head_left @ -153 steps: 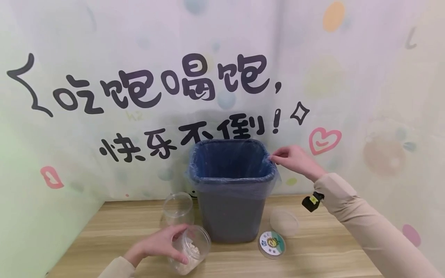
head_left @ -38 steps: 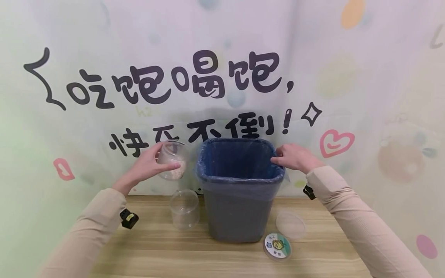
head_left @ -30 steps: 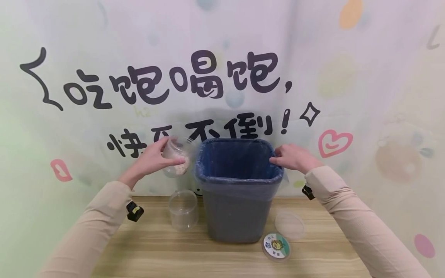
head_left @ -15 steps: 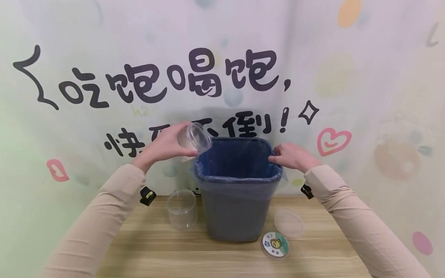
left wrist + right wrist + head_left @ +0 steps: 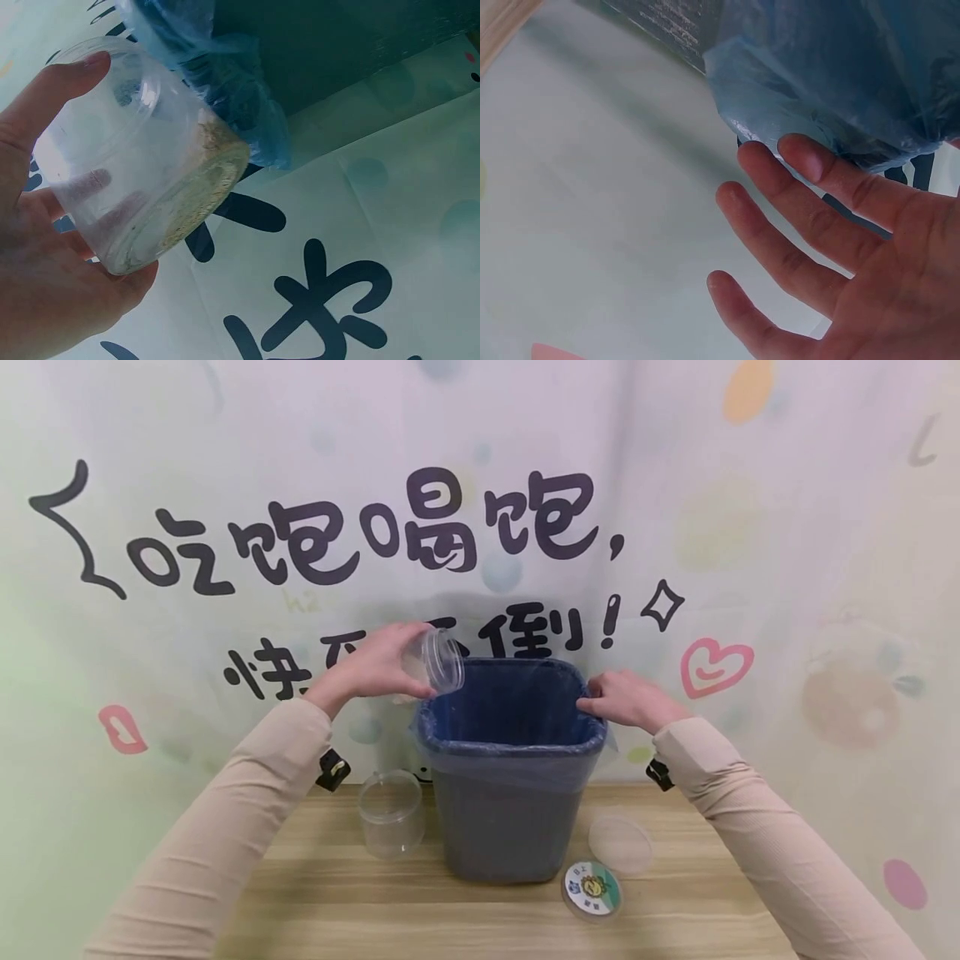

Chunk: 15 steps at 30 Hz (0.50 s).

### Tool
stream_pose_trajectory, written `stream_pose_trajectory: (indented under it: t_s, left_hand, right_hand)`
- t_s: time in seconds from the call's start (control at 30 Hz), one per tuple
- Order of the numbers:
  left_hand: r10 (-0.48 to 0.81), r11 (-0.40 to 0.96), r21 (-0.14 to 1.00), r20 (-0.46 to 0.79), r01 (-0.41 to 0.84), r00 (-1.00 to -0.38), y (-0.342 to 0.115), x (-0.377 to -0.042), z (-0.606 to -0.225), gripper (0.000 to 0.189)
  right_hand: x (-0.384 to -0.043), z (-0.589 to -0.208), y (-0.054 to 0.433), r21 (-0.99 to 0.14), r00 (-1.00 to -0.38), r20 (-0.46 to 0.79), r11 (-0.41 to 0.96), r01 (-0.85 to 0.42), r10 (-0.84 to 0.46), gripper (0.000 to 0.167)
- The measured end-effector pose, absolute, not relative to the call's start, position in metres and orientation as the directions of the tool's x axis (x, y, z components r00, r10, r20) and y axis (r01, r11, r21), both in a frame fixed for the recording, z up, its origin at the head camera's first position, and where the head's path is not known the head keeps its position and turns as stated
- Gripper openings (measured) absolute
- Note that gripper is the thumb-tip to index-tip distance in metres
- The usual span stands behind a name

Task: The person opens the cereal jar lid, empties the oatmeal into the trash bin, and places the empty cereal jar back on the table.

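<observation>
A clear plastic jar point(image 5: 444, 662) is gripped in my left hand point(image 5: 371, 664), thumb on one side and fingers around the other. It is tipped on its side, mouth toward the right, at the left rim of a grey trash bin point(image 5: 510, 835). Pale flaky bits point(image 5: 212, 142) lie low inside the jar near its base in the left wrist view. A thin blue bag point(image 5: 517, 770) lines the bin and folds over its rim. My right hand point(image 5: 633, 700) pinches the lined rim on the right, thumb inside; its other fingers point(image 5: 765, 247) are spread outside the bag.
On the wooden table point(image 5: 450, 931), a second clear jar point(image 5: 392, 827) stands upright left of the bin. To the right lie a clear lid point(image 5: 621, 843) and a round lid with a sunflower label point(image 5: 592, 889). A printed wall hanging point(image 5: 300, 435) is close behind.
My left hand has lifted the jar from the table, carried it right to the bin's rim and tipped it onto its side. My right hand stays at the right rim.
</observation>
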<state>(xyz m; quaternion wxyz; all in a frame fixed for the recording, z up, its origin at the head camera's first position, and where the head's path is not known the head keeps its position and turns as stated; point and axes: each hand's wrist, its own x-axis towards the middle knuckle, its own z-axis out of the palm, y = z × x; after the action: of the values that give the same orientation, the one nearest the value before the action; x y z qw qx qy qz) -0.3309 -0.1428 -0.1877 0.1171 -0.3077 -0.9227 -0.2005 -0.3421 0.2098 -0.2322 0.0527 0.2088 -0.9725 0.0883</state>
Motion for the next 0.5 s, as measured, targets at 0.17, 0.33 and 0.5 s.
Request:
stream_pose_trajectory:
  t_s: [0.17, 0.33, 0.5]
  left_hand:
    - [0.558, 0.74, 0.267, 0.27, 0.617, -0.785, -0.14, -0.334, -0.18, 0.087]
    - [0.581, 0.745, 0.26, 0.199, 0.614, -0.789, -0.134, -0.337, -0.171, 0.087]
    - [0.574, 0.763, 0.269, 0.135, 0.588, -0.807, -0.13, -0.337, -0.165, 0.084]
  right_hand:
    - [-0.344, -0.233, 0.209, -0.152, -0.911, 0.13, 0.9, -0.409, -0.392, 0.029]
    - [-0.344, -0.233, 0.21, -0.155, -0.913, 0.122, 0.901, -0.406, -0.39, 0.03]
    - [-0.344, -0.233, 0.209, -0.155, -0.911, 0.125, 0.9, -0.408, -0.392, 0.029]
